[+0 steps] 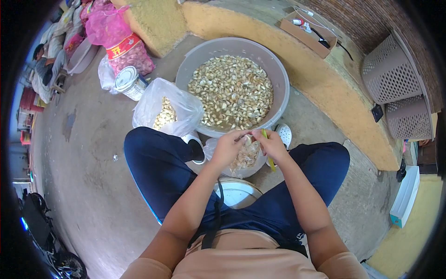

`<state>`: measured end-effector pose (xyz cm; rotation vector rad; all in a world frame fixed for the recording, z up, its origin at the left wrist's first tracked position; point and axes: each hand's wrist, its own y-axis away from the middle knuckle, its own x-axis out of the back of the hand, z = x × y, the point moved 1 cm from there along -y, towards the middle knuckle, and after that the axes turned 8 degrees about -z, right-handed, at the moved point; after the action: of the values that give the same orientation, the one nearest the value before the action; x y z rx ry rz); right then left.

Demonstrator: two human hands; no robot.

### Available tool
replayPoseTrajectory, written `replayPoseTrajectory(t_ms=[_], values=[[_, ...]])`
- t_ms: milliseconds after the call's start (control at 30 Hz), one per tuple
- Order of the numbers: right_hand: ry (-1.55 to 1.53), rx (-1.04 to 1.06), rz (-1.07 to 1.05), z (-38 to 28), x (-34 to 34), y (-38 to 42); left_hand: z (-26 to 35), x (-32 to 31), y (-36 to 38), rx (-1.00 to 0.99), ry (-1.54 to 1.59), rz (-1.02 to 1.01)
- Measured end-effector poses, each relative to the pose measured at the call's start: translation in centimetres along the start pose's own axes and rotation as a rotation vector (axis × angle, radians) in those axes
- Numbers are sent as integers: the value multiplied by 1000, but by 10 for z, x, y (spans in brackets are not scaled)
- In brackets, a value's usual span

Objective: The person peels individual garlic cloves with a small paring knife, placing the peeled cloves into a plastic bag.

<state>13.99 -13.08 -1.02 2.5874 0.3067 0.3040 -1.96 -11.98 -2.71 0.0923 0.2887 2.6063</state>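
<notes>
My left hand (229, 148) and my right hand (272, 145) meet over a plastic bag of peelings (245, 158) between my knees. The fingers of my left hand pinch something small and pale, too small to name. A yellow-green knife (271, 160) is held in my right hand, its long part pointing down. Just beyond my hands stands a large grey tub (282, 90) holding many garlic cloves (232, 88) in liquid. Peeled cloves (166, 115) lie in a clear plastic bag (188, 108) to the tub's left.
A white bucket (130, 83) and a pink mesh sack (134, 56) stand at upper left. A low yellow wall (320, 95) curves behind the tub, with a cardboard box (304, 38) on it. Crates (392, 67) are at right. Another person (45, 67) sits far left.
</notes>
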Motion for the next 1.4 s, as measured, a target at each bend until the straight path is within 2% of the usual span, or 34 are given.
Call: replayPoseTrajectory(t_ms=[33, 67, 133, 167, 267, 333, 433, 567, 667, 967, 1167, 1400], values=[[-56, -20, -33, -5, -3, 3, -4, 0, -1, -8, -60, 44], [-5, 50, -7, -5, -6, 4, -6, 0, -1, -16, -121, 87], [96, 188, 47, -3, -10, 6, -7, 0, -2, -9, -78, 147], [79, 184, 55, -3, -9, 6, -8, 0, -3, -4, -57, 177], [7, 182, 75, -2, -7, 3, -18, 0, -7, -28, 94, 121], [-68, 192, 85, 2, -6, 1, -16, 2, -8, -46, 86, 106], [-233, 92, 40, 2, -4, 2, -10, 4, -6, -54, 77, 79], [-269, 52, 64, -6, -2, 5, -6, 3, -3, 6, -79, 91], [-273, 71, 34, -3, -1, 3, -5, 6, -3, 116, -23, 50], [-291, 85, -24, -4, 2, 3, 6, 12, 0, 219, 203, -66], [-348, 83, -44, 2, 1, 0, -2, 13, -2, 221, 209, -138], [-502, 4, -85, 1, -3, 1, -3, 8, -3, 196, 259, -113]])
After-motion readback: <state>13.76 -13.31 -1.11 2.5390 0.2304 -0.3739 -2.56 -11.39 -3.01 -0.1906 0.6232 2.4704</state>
